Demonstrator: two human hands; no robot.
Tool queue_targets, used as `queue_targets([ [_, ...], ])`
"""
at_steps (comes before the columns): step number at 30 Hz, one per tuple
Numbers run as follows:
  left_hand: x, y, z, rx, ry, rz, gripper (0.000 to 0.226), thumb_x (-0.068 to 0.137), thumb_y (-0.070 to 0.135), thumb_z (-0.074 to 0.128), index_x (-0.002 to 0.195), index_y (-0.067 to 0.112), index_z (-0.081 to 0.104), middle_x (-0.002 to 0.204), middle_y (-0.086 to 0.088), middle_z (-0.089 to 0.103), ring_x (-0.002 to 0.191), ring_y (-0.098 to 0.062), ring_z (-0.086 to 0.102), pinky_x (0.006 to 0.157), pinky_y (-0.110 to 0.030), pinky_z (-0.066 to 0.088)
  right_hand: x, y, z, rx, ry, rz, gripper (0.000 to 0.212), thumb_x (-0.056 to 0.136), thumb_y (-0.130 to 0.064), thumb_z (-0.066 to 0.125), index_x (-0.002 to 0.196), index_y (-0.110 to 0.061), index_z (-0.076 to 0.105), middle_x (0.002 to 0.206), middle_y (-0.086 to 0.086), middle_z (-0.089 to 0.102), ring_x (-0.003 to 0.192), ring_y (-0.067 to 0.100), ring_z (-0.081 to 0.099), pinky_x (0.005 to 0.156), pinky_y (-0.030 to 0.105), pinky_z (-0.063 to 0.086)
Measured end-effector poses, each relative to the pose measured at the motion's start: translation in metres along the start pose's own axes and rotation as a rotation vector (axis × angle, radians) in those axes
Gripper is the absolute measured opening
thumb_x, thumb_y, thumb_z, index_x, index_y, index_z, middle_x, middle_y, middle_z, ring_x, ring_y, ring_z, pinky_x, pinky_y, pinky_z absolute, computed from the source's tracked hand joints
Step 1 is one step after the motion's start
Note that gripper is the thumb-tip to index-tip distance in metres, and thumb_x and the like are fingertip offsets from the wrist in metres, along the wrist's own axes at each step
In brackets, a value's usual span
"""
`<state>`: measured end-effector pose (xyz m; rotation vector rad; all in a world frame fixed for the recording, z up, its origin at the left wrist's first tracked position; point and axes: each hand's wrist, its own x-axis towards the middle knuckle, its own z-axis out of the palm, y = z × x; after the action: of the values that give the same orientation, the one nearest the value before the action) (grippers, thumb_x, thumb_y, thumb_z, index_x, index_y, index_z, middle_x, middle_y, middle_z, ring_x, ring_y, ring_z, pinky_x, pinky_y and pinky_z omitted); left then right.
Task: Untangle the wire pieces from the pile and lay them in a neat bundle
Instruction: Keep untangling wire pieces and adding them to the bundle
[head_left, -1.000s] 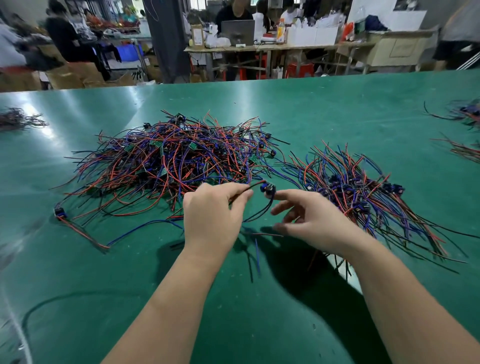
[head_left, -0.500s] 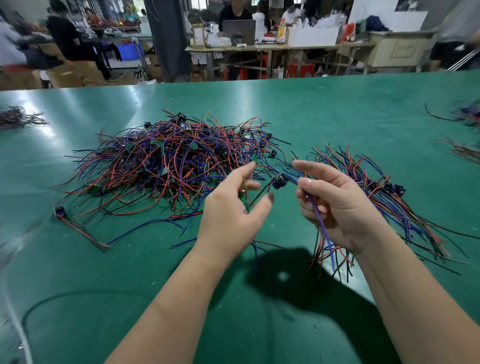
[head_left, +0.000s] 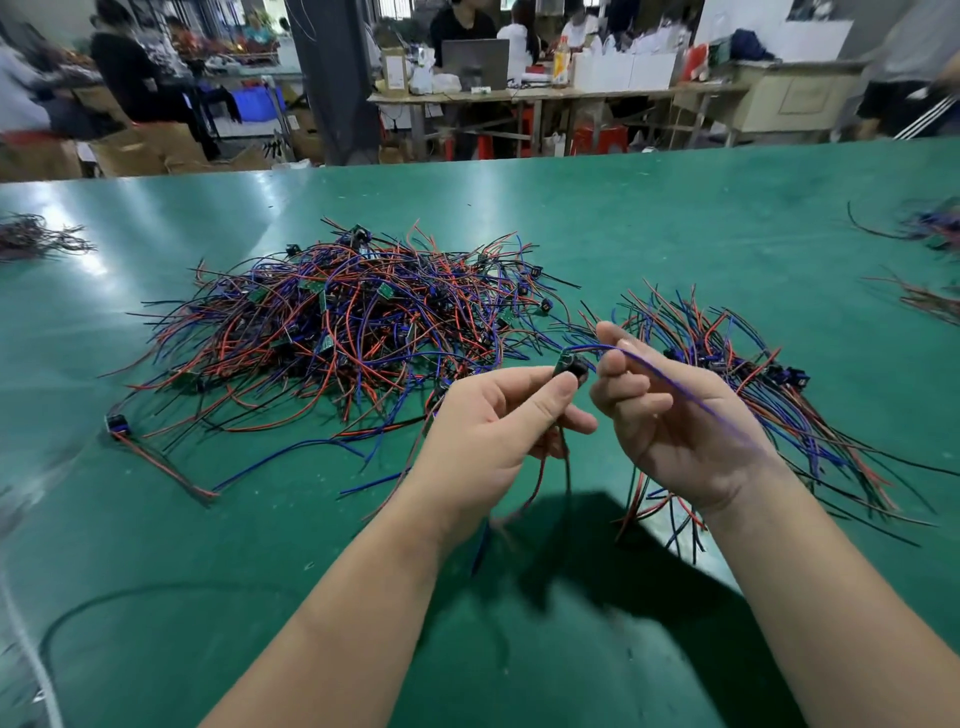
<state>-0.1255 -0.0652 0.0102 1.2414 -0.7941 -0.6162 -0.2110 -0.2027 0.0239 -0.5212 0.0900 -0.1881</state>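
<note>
The green counter (head_left: 675, 234) is running wide to its far edge at twelve o'clock, with more green showing at six, under the wrists. The tangled pile (head_left: 353, 322) is sitting at eleven o'clock from the hands and the straightened bundle (head_left: 727, 343) at two. Between them, lifted off the counter, the left hand (head_left: 483, 441) is pinching the connector (head_left: 570, 365) of one wire piece (head_left: 675, 389), with leads dangling beneath. The right hand (head_left: 670, 431) is closing its grip on the same piece further along, where it's crossing the palm in blue. Half a second back the left hand was spread open, holding nothing.
</note>
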Motion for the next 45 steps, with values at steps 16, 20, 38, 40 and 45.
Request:
queue_targets([
  [16, 0.0, -0.008, 0.005, 0.056, 0.138, -0.269, 0.015, 0.085, 0.019, 0.07, 0.08, 0.006, 0.064, 0.071, -0.005, 0.064, 0.038, -0.008, 0.051, 0.04, -0.021, 0.047, 0.012, 0.023, -0.006, -0.742, 0.335, -0.266, 0.02, 0.057, -0.017, 0.072, 0.077, -0.015, 0.074, 0.068, 0.001, 0.067, 0.068, 0.012, 0.059, 0.068, 0.023, 0.046],
  [20, -0.001, -0.009, 0.004, 0.054, 0.2, -0.237, 0.018, 0.081, 0.018, 0.074, 0.087, 0.002, 0.067, 0.067, -0.003, 0.07, 0.037, -0.005, 0.044, 0.038, -0.018, 0.042, 0.013, 0.021, -0.008, -0.6, 0.325, -0.232, 0.014, 0.055, -0.009, 0.072, 0.067, -0.015, 0.076, 0.064, -0.001, 0.067, 0.06, 0.008, 0.061, 0.057, 0.015, 0.048],
  [38, -0.004, -0.009, 0.0, 0.265, -0.133, -0.304, 0.015, 0.076, 0.015, 0.078, 0.068, 0.007, 0.068, 0.058, -0.003, 0.065, 0.036, -0.008, 0.042, 0.038, -0.015, 0.035, 0.01, -0.009, -0.019, -0.727, 0.589, -0.309, 0.013, 0.082, -0.009, 0.068, 0.074, -0.002, 0.061, 0.05, 0.0, 0.062, 0.041, 0.004, 0.051, 0.04, 0.013, 0.042],
  [40, -0.006, -0.01, 0.002, 0.304, -0.237, -0.343, 0.016, 0.076, 0.016, 0.079, 0.065, 0.013, 0.067, 0.057, 0.0, 0.066, 0.039, -0.008, 0.044, 0.04, -0.015, 0.037, 0.006, -0.02, -0.022, -0.649, 0.659, -0.335, 0.013, 0.082, -0.011, 0.07, 0.083, -0.001, 0.062, 0.05, -0.001, 0.061, 0.041, 0.004, 0.052, 0.039, 0.013, 0.042],
  [45, -0.008, -0.008, -0.002, 0.372, -0.342, -0.367, 0.017, 0.076, 0.019, 0.079, 0.066, 0.014, 0.066, 0.058, 0.001, 0.065, 0.038, -0.008, 0.045, 0.041, -0.015, 0.036, 0.001, -0.026, -0.024, -0.614, 0.706, -0.296, 0.015, 0.085, -0.014, 0.067, 0.079, -0.001, 0.063, 0.054, 0.002, 0.054, 0.038, 0.005, 0.047, 0.033, 0.013, 0.033],
])
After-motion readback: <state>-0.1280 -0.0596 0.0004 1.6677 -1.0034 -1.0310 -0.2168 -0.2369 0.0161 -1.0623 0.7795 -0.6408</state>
